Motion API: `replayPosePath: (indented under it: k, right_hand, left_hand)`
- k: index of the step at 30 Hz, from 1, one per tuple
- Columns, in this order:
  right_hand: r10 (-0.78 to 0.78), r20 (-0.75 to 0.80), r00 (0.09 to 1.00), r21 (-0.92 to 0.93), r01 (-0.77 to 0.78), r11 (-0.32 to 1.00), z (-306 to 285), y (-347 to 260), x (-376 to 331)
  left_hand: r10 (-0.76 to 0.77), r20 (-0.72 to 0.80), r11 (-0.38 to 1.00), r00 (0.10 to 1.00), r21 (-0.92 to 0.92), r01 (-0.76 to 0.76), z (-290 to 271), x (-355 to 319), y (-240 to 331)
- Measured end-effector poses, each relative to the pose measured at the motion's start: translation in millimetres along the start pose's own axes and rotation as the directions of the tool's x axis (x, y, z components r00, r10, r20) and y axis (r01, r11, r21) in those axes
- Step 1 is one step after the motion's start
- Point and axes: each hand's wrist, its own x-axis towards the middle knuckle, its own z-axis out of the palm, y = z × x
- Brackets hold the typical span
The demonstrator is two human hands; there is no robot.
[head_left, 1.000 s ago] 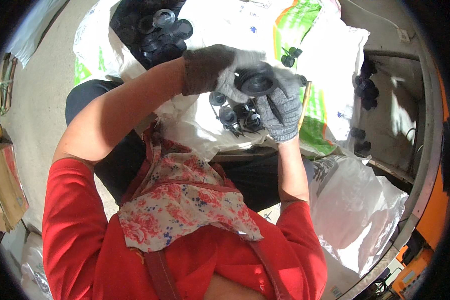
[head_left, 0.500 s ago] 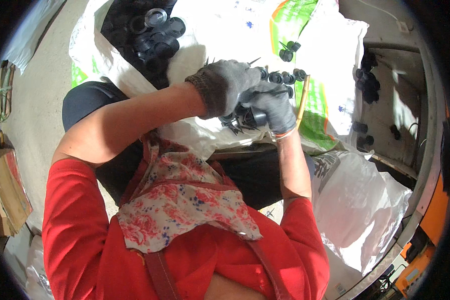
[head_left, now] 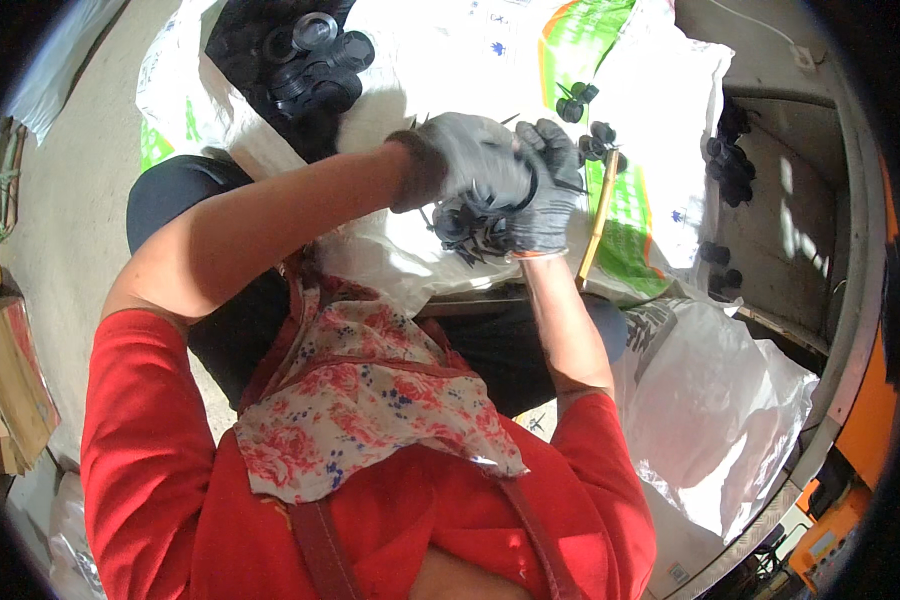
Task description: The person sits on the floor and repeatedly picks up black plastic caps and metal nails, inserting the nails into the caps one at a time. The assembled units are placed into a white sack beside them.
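The black plastic parts (head_left: 470, 222) sit bunched between your two gloved hands, raised in front of your chest and above the white sack (head_left: 440, 60) spread beyond your knees. A second ago your hands were apart enough to show one round black part held open to view, with a few smaller ones hanging below it; half a second ago your left hand came over the top, and now both hands are pressed together over the cluster. I judge from this that you have moved from looking a piece over to pressing or fitting it onto the others.

On the left, the heap of black rings (head_left: 315, 60) lies on the sack, well apart from your hands and untouched. Your left hand (head_left: 465, 160) is curled shut over the top of the cluster, its fingers wrapped round the upper parts. Just beside it, your right hand (head_left: 548, 190) is closed from the right and below, cupping the same cluster, with a thin black ring showing between the two gloves. So the parts lie inside both grips at once, mostly hidden, only their spiky lower edges poking out beneath.

Right of your hands a thin wooden stick (head_left: 596, 220) stands slanted; whether your right hand holds it I cannot tell. A few loose black pieces (head_left: 580, 95) lie on the sack beyond.
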Motion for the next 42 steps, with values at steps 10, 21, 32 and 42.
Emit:
replayPosePath:
  k: [10,21,32,42]
  right_hand:
    - [0.44,0.234,0.867,-0.961,0.138,0.238,-53,67,32]
    - [0.463,0.37,0.805,-0.822,0.516,-0.241,-16,159,0]
    - [0.234,0.646,0.726,-0.762,0.631,0.146,-21,26,0]
    - [-0.153,0.271,0.95,-0.407,0.257,0.877,-24,-5,9]
  left_hand:
    - [0.507,-0.126,-0.173,0.853,0.954,0.243,-24,-25,37]
    - [0.587,-0.258,0.042,0.768,0.956,0.289,-49,-35,35]
    - [0.438,-0.43,0.363,0.789,0.888,0.283,-17,-18,4]
    - [-0.072,-0.092,0.971,0.993,0.223,0.091,-37,-1,5]
